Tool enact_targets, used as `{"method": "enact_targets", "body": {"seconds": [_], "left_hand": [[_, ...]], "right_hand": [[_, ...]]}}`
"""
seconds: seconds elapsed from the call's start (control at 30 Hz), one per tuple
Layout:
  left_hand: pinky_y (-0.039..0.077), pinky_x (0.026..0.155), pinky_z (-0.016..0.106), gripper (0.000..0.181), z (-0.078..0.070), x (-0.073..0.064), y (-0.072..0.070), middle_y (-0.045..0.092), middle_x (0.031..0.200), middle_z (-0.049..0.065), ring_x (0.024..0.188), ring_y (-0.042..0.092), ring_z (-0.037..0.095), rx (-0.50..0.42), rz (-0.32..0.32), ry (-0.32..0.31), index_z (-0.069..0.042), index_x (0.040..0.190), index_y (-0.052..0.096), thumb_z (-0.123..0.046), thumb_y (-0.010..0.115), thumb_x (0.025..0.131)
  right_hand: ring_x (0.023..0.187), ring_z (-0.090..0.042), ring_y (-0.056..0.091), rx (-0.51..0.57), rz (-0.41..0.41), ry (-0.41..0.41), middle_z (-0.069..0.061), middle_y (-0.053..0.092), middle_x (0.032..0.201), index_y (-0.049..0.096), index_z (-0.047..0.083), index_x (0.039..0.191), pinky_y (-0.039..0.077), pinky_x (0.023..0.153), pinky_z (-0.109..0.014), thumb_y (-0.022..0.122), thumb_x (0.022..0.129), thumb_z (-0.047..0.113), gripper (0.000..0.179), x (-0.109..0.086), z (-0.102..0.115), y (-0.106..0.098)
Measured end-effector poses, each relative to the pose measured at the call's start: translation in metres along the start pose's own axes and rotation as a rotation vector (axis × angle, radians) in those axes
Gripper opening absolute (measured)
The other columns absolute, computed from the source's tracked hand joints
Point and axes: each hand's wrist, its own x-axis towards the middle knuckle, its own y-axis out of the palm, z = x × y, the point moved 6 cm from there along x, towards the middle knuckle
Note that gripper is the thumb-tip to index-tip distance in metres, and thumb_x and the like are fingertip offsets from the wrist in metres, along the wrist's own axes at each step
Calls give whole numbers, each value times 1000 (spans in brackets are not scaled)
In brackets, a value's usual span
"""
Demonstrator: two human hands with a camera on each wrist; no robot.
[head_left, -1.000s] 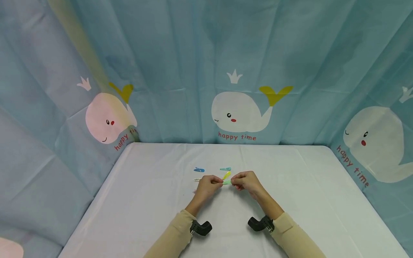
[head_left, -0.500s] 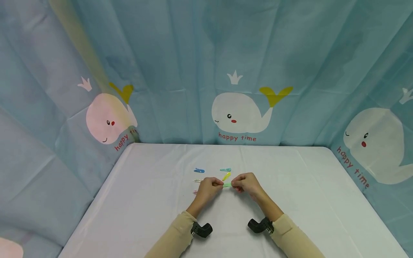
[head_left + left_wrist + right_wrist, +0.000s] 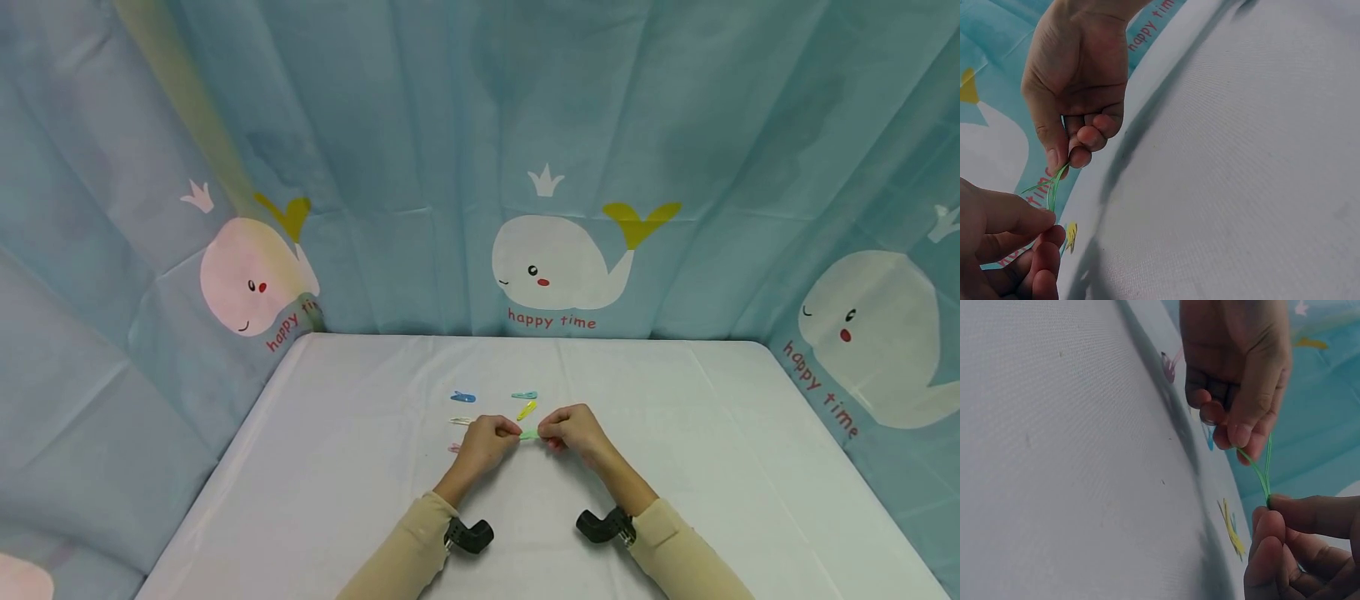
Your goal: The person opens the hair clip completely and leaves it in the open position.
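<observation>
Both hands meet on a green snap hair clip (image 3: 529, 434) over the middle of the table. My left hand (image 3: 487, 442) pinches one arm of it between thumb and finger. The joined end of the clip (image 3: 1267, 487) is between the thumb and fingers of my right hand (image 3: 574, 427). In the right wrist view its two arms spread apart in a V, one free of the left fingers. Just beyond the hands lies a yellow hair clip (image 3: 527, 410), with a teal hair clip (image 3: 524, 395) behind it.
Left of these lie a blue hair clip (image 3: 462, 397), a pale hair clip (image 3: 461, 421) and a pink hair clip (image 3: 453, 448), the last partly covered by the left hand. A white cloth covers the table (image 3: 345, 467). Blue whale-print curtains (image 3: 405, 250) enclose its back and sides.
Both hands have come slightly nearer the person, bringing the green hair clip with them. More of the pale and yellow hair clips shows. The clips on the table have stayed put.
</observation>
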Motion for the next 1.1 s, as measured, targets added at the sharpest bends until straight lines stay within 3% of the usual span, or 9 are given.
{"method": "enact_targets", "body": {"seconds": [0.7, 1.1], "left_hand": [[40, 58, 23, 6, -3, -4, 6, 63, 69, -2, 62, 50, 8, 173, 53, 15, -11, 78, 71, -8, 73, 83], [39, 59, 22, 6, -5, -3, 8, 62, 68, -4, 62, 49, 7, 259, 62, 64, -10, 78, 71, -6, 73, 82]], "right_hand": [[48, -10, 54, -111, 2, 10, -2, 63, 57, 72, -6, 78, 45, 47, -23, 70, 79, -3, 5, -1, -6, 6], [48, -11, 51, -191, -21, 10, -1, 60, 55, 73, -3, 74, 43, 47, -24, 72, 79, -1, 5, -4, -5, 7]]}}
